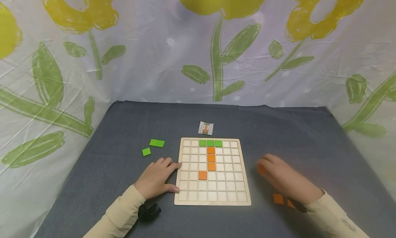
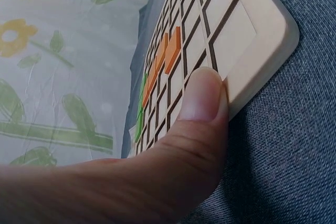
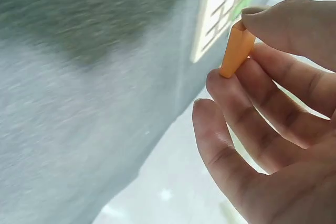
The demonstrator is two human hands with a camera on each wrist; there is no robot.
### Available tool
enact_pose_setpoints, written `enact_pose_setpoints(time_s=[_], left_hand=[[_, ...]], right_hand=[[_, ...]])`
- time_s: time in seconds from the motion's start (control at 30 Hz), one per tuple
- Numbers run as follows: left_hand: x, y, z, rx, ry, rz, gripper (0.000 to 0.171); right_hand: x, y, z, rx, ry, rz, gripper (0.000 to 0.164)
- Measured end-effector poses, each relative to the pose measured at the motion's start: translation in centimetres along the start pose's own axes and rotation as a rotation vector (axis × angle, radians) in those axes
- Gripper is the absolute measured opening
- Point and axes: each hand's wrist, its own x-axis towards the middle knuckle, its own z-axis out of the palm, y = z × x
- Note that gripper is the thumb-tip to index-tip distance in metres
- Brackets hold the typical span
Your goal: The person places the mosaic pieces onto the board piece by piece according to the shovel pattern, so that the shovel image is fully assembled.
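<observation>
A wooden grid board lies on the dark cloth, bearing a row of green tiles at its far side and several orange tiles in the column below. One more orange tile sits a column to the left. My left hand rests at the board's left edge, fingers spread, with the thumb on the rim near the close corner. To the right of the board, raised over the cloth, my right hand pinches a square orange tile between thumb and fingertips.
Loose green tiles lie left of the board. Beneath my right forearm are loose orange tiles, one partly hidden. A small pattern card lies beyond the board's far edge. A flowered curtain borders the table.
</observation>
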Motion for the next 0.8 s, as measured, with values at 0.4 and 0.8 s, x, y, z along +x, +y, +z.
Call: enact_pose_setpoints(time_s=[0.4, 0.8], left_hand=[[0.0, 0.1, -0.1, 0.011, -0.008, -0.002, 0.078], [-0.1, -0.1, -0.2, 0.011, -0.004, 0.009, 0.077]], right_hand=[[4.4, -3.0, 0.7, 0.013, -0.091, 0.053, 0.036], [7.4, -5.1, 2.4, 0.047, -0.105, -0.097, 0.031]])
